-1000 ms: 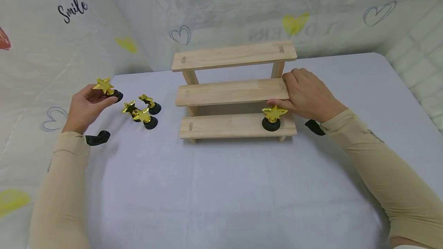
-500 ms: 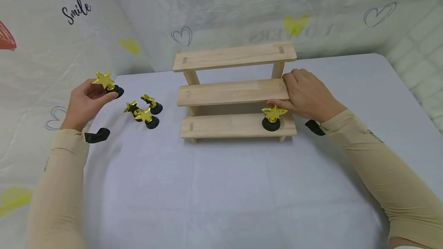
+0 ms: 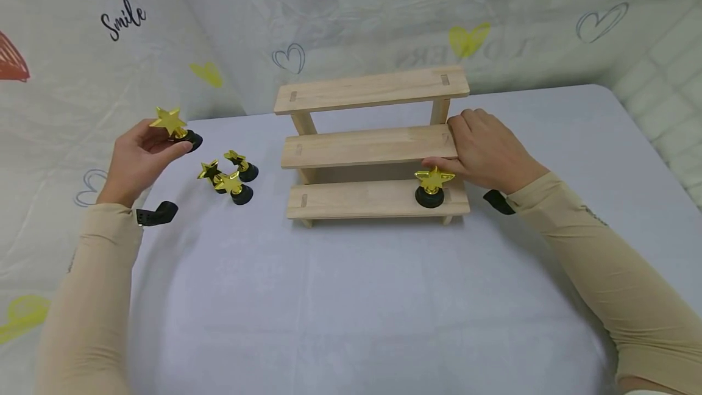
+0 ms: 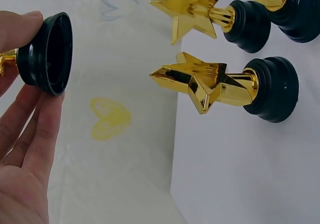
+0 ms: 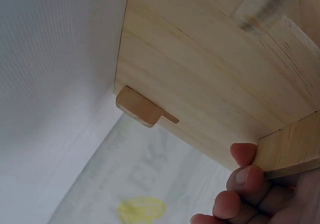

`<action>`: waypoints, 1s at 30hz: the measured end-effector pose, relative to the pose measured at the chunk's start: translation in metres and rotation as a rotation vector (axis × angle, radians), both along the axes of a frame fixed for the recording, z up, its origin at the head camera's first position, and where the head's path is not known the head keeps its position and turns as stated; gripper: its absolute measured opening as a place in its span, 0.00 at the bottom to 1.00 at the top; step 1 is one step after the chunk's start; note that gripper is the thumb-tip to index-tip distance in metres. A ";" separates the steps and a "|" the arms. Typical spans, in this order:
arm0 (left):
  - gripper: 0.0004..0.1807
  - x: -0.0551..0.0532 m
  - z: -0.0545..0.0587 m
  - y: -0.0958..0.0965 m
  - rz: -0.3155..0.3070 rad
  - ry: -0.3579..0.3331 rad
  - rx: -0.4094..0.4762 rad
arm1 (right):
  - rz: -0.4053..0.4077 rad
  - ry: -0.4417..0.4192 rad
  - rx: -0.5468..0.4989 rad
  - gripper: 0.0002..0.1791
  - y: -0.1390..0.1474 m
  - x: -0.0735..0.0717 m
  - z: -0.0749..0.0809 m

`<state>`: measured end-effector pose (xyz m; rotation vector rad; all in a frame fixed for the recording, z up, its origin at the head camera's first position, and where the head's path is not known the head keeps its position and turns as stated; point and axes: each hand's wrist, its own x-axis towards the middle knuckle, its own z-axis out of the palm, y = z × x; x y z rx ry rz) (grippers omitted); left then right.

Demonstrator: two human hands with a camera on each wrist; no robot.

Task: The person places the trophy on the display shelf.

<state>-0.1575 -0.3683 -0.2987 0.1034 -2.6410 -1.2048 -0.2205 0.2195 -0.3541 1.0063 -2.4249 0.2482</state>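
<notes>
My left hand [image 3: 137,160] pinches a small gold star trophy [image 3: 170,122] by its black base, held up over the table's left edge. In the left wrist view the hollow underside of that base [image 4: 59,54] faces sideways, with the thumb on top and fingers below. Several more star trophies [image 3: 241,194] stand close together on the table to the right of this hand. My right hand [image 3: 488,145] grips the right end of the middle shelf of a three-tier wooden stand [image 3: 367,146]; its fingertips [image 5: 245,179] curl under the board. One trophy [image 3: 431,188] stands on the bottom shelf's right end.
A white cloth covers the table [image 3: 340,297]. Behind it hangs a pale sheet [image 3: 351,17] printed with hearts and words. Black wrist mounts [image 3: 157,214] stick out from both sleeves.
My left hand has risen slightly and shifted a little right with its trophy. The right hand keeps its grip on the stand, and the standing trophies stay in place.
</notes>
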 end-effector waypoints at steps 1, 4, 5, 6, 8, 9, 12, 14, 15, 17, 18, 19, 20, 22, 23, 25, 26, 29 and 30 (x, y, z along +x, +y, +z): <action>0.27 0.000 0.000 0.001 -0.004 0.006 0.000 | 0.001 0.004 0.001 0.57 0.000 0.000 0.000; 0.28 -0.001 0.001 0.002 -0.010 0.011 -0.004 | 0.005 0.016 0.001 0.57 -0.001 -0.001 0.001; 0.28 0.000 0.001 0.002 -0.009 0.009 -0.010 | 0.006 0.022 0.001 0.57 -0.002 -0.001 0.001; 0.28 0.000 0.001 0.003 -0.009 0.005 -0.008 | 0.007 0.025 0.000 0.57 -0.002 -0.001 0.001; 0.29 0.000 0.002 0.004 -0.005 -0.004 -0.012 | 0.008 0.029 0.001 0.57 -0.002 -0.002 0.001; 0.29 0.000 0.002 0.005 -0.002 -0.011 -0.016 | 0.008 0.028 0.002 0.57 -0.003 -0.002 0.001; 0.29 0.000 0.002 0.007 -0.004 -0.022 -0.015 | 0.009 0.022 0.005 0.57 -0.004 -0.003 0.001; 0.29 0.000 0.001 0.008 -0.012 -0.020 -0.016 | 0.008 0.021 0.006 0.58 -0.006 -0.003 0.001; 0.30 0.000 0.001 0.008 -0.018 -0.018 -0.016 | 0.008 0.023 0.007 0.58 -0.006 -0.003 0.001; 0.30 -0.001 0.000 0.009 -0.031 -0.009 -0.013 | 0.006 0.026 0.006 0.58 -0.007 -0.003 0.001; 0.30 -0.001 0.000 0.010 -0.036 -0.004 -0.013 | 0.006 0.027 0.008 0.58 -0.007 -0.004 0.001; 0.30 0.000 0.000 0.010 -0.036 -0.002 -0.014 | 0.006 0.028 0.011 0.58 -0.008 -0.004 0.001; 0.30 0.000 0.000 0.011 -0.038 0.000 -0.012 | 0.006 0.025 0.012 0.58 -0.008 -0.004 0.001; 0.30 0.000 0.001 0.013 -0.044 0.006 -0.007 | 0.004 0.014 0.015 0.58 -0.008 -0.004 0.002; 0.29 0.000 0.001 0.015 -0.047 0.009 -0.009 | 0.002 0.006 0.017 0.58 -0.008 -0.004 0.002; 0.29 -0.001 0.002 0.019 -0.057 0.017 -0.010 | -0.001 -0.005 0.018 0.58 -0.006 -0.003 0.002; 0.28 -0.001 0.002 0.021 -0.063 0.023 -0.008 | -0.003 -0.009 0.016 0.58 -0.006 -0.003 0.003; 0.27 -0.002 0.002 0.027 -0.077 0.035 -0.006 | 0.000 -0.001 0.013 0.58 -0.004 -0.002 0.002; 0.27 -0.002 0.002 0.028 -0.083 0.040 0.000 | 0.002 0.004 0.011 0.58 -0.004 -0.002 0.002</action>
